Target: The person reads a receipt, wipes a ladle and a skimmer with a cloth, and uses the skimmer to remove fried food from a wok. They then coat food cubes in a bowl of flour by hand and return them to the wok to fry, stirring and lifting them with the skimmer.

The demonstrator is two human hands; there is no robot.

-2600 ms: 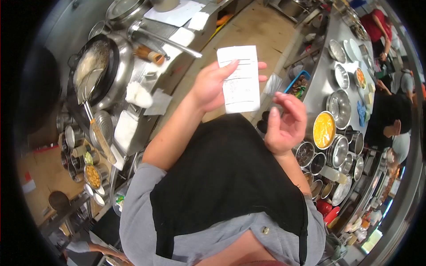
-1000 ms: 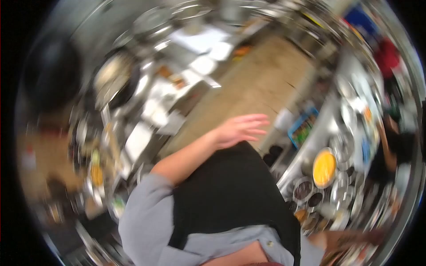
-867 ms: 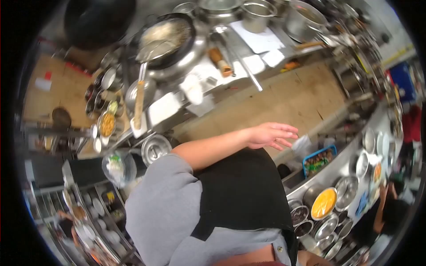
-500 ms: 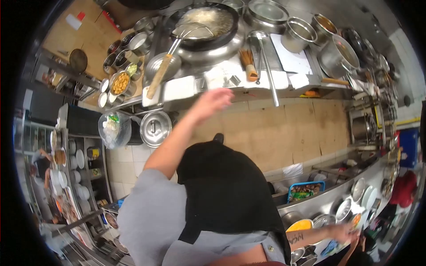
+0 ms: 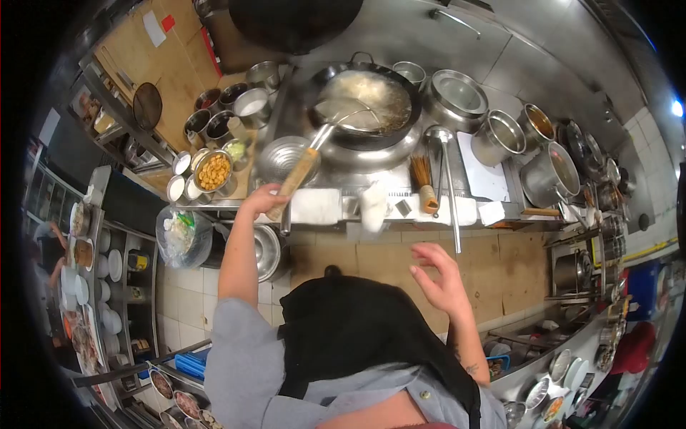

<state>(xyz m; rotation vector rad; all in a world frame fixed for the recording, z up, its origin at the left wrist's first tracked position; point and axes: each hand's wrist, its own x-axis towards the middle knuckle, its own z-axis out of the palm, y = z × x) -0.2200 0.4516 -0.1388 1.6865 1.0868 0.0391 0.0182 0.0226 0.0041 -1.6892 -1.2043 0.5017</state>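
the left hand (image 5: pixel 266 201) is curled round a wooden-handled strainer (image 5: pixel 299 171) reaching over the wok (image 5: pixel 407 107); the right hand (image 5: pixel 439 277), loosely open and empty, hangs nearer the body than the wok.

The strainer (image 5: pixel 343 118) had a bright metal frame and a matt, worn handle (image 5: pixel 295 180) that looked wooden, and the wok (image 5: pixel 411 107) was dark metal. Glossy steel faced the bench (image 5: pixel 346 179), with soft, matt white cloth (image 5: pixel 316 206) along its edge; the ladle (image 5: pixel 450 179) was smooth, shiny metal, and the brush (image 5: pixel 420 171) rough-bristled. Clear, crinkled plastic formed the bag (image 5: pixel 187 252), while the black apron (image 5: pixel 357 322) was matt cloth.
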